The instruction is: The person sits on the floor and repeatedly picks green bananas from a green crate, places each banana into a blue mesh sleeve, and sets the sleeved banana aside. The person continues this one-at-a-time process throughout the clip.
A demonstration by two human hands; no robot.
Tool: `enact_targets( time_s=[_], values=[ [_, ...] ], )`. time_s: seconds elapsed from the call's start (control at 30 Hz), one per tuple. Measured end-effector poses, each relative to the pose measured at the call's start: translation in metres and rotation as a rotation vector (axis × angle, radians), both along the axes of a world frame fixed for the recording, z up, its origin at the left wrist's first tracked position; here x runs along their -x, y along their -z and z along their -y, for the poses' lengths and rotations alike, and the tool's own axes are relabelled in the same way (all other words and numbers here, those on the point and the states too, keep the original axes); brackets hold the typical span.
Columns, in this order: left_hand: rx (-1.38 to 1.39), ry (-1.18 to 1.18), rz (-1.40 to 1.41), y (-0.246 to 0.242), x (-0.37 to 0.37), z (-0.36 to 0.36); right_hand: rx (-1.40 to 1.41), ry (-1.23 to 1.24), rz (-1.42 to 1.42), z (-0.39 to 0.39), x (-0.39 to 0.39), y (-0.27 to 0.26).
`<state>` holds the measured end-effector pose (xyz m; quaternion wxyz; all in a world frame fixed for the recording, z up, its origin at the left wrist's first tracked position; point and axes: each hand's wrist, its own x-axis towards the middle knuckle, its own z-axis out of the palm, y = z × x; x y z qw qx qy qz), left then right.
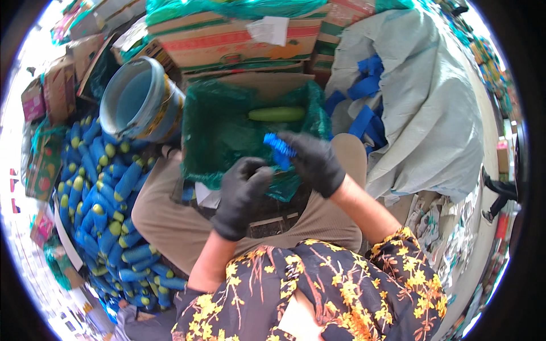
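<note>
My right hand (313,160), in a dark glove, holds a bunched blue net sleeve (280,145) over the near right part of a box. My left hand (245,196), gloved alike, is at the box's near edge. Its fingers are curled and I see nothing in them. The cardboard box (277,79) is lined with a green plastic bag (213,123). Inside, near the far right, one bare green zucchini-like vegetable (277,114) lies crosswise. To my left is a large pile of similar vegetables in blue net sleeves (102,204), their green ends showing.
A bucket (128,98) stands left of the box. Behind are stacked printed cartons (234,42). At right, a whitish woven sack (422,98) has loose blue sleeves (367,85) at its opening. Paper scraps (443,238) litter the floor. Another person's legs (497,194) show at far right.
</note>
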<state>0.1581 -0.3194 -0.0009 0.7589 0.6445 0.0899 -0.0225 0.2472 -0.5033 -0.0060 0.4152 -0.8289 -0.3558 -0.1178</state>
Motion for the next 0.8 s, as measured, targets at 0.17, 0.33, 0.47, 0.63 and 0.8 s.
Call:
enact_targets(
  time_s=[0.17, 0.33, 0.47, 0.63, 0.8],
  values=[
    [-0.061, -0.147, -0.071, -0.012, 0.007, 0.004, -0.228, -0.235, -0.73, -0.025, 0.043, -0.004],
    [-0.546, 0.151, 0.074, -0.012, 0.03, 0.01, -0.586, -0.219, -1.618, -0.042, 0.053, 0.036],
    [-0.811, 0.213, 0.681, -0.016, 0.033, 0.01, -0.335, -0.188, -1.193, -0.047, 0.059, 0.059],
    [-1.3, 0.285, 0.527, -0.009, 0.019, -0.021, 0.231, -0.273, -0.651, -0.055, 0.027, 0.066],
    [-0.695, 0.448, 0.61, 0.038, 0.022, -0.029, 0.054, -0.085, -0.997, -0.083, 0.018, 0.038]
  ],
)
